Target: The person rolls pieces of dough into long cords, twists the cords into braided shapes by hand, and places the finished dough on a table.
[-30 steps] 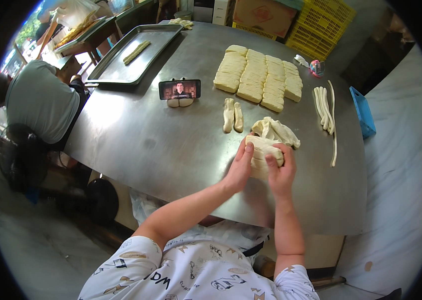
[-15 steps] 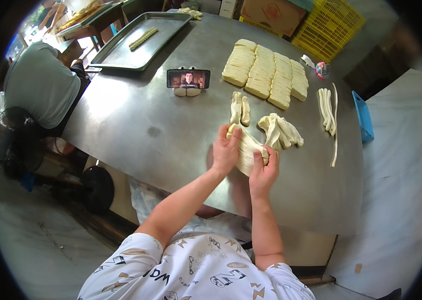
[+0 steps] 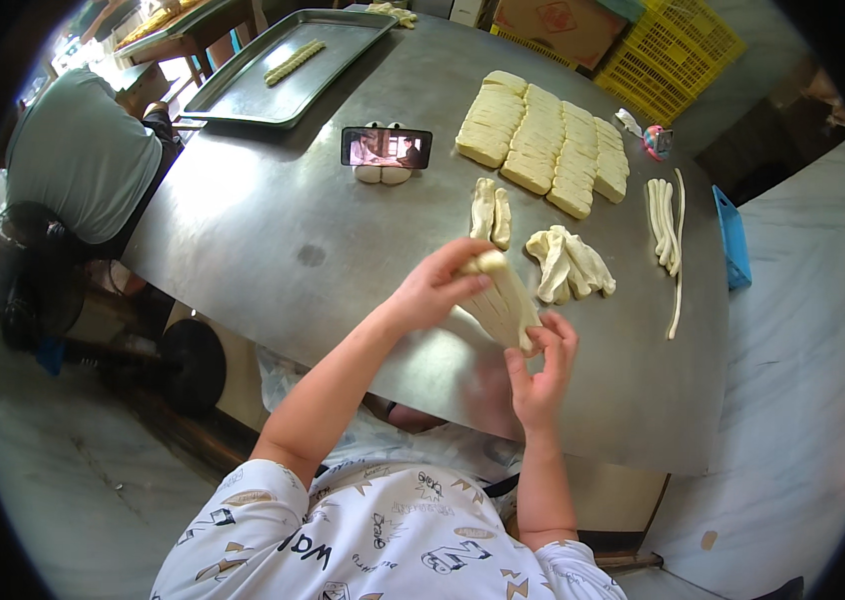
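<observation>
Plainly, from my remote seat, I'm seeing smooth metal shining on the table, with soft, matte dough lying about: a creased slab, a floppy folded heap and slim strands. The held piece of dough is slanting above the table between two hands, looking pale, flat and lined lengthwise. The left hand is gripping its upper end; the right hand is pinching its lower end between thumb and fingers. I'm counting four rows forming the slab, two stubby rolls lying near the left hand, and one twisted stick resting in one tray.
</observation>
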A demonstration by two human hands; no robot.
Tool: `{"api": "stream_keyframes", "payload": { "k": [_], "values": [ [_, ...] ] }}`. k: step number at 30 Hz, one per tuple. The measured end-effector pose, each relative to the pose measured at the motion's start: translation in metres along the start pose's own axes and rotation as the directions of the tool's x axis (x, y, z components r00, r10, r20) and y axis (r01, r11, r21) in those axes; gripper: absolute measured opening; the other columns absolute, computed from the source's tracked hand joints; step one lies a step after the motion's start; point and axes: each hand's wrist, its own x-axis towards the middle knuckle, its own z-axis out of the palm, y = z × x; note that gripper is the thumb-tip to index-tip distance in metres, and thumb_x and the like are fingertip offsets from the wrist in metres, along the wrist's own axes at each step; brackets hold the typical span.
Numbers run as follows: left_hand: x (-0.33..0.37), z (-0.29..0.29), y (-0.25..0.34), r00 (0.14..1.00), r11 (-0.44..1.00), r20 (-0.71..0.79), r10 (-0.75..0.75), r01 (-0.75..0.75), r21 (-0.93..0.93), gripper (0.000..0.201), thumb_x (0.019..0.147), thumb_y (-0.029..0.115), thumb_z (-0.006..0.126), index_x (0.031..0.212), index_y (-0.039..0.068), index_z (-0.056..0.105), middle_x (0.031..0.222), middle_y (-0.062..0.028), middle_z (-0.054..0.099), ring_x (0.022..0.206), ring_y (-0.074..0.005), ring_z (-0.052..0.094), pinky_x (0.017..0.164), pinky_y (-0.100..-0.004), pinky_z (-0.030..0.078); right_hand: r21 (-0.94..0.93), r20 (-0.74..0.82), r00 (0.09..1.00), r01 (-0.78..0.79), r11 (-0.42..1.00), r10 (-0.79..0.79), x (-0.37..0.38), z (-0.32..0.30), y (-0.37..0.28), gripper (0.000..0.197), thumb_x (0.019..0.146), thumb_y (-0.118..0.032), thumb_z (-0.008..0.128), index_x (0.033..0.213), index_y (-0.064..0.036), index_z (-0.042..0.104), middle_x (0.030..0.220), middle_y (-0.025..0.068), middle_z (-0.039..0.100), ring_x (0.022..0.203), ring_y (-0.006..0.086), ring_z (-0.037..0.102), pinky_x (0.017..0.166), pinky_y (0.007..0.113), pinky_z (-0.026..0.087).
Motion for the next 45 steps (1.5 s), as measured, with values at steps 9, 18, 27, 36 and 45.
{"api": "stream_keyframes", "payload": {
  "k": [9,18,27,36,45],
  "values": [
    [-0.003,0.041,0.034,0.970,0.799,0.204,0.133,-0.226,0.558,0.054,0.096,0.009,0.078,0.148,0.008,0.064,0.123,-0.0150,0.072,0.113,-0.0324,0.071,0.098,-0.0437,0.057,0.149,-0.071,0.997,0.044,0.988,-0.034,0.022,-0.016,0.003,0.015,0.106,-0.004,0.072,0.121,-0.0032,0.069,0.115,0.0083,0.069,0.101,0.0224,0.069,0.084,0.035,0.057],
    [-0.017,-0.040,-0.046,0.791,0.997,-0.611,-0.012,-0.041,-0.072,0.030,0.106,0.007,0.073,0.136,0.001,0.069,0.126,-0.0023,0.072,0.112,-0.0114,0.066,0.100,-0.0274,0.053,0.797,-0.374,0.674,-0.117,0.592,0.637,0.008,-0.019,0.082,0.019,0.115,-0.013,0.057,0.130,-0.0017,0.060,0.124,0.0120,0.066,0.110,0.0225,0.069,0.090,0.039,0.064],
    [-0.008,0.019,0.020,0.918,0.780,-0.081,0.388,-0.281,0.559,0.056,0.091,0.002,0.082,0.144,0.008,0.067,0.133,-0.0169,0.070,0.114,-0.0333,0.072,0.094,-0.0391,0.060,0.121,0.227,0.965,0.103,0.987,-0.129,0.079,0.012,-0.008,0.041,0.103,-0.003,0.076,0.142,-0.0078,0.067,0.143,0.0112,0.065,0.120,0.0224,0.071,0.099,0.038,0.059],
    [-0.020,-0.020,-0.043,0.896,0.978,-0.405,-0.184,0.209,0.019,0.044,0.107,0.023,0.075,0.147,0.007,0.064,0.122,-0.0063,0.075,0.099,-0.0187,0.072,0.082,-0.0352,0.060,0.787,-0.012,0.824,-0.342,0.514,0.567,0.041,0.014,0.045,0.022,0.113,-0.016,0.061,0.131,-0.0045,0.061,0.124,0.0087,0.067,0.108,0.0218,0.071,0.087,0.045,0.068],
    [-0.002,-0.021,-0.031,0.892,0.901,-0.418,0.173,0.029,0.433,0.063,0.097,-0.005,0.072,0.156,0.013,0.060,0.128,-0.0098,0.069,0.114,-0.0238,0.071,0.094,-0.0334,0.058,0.435,-0.065,0.989,-0.088,0.896,0.129,0.067,0.009,0.060,0.053,0.106,-0.011,0.071,0.156,-0.0031,0.054,0.144,0.0122,0.064,0.129,0.0236,0.065,0.102,0.040,0.059]
  ]
}}
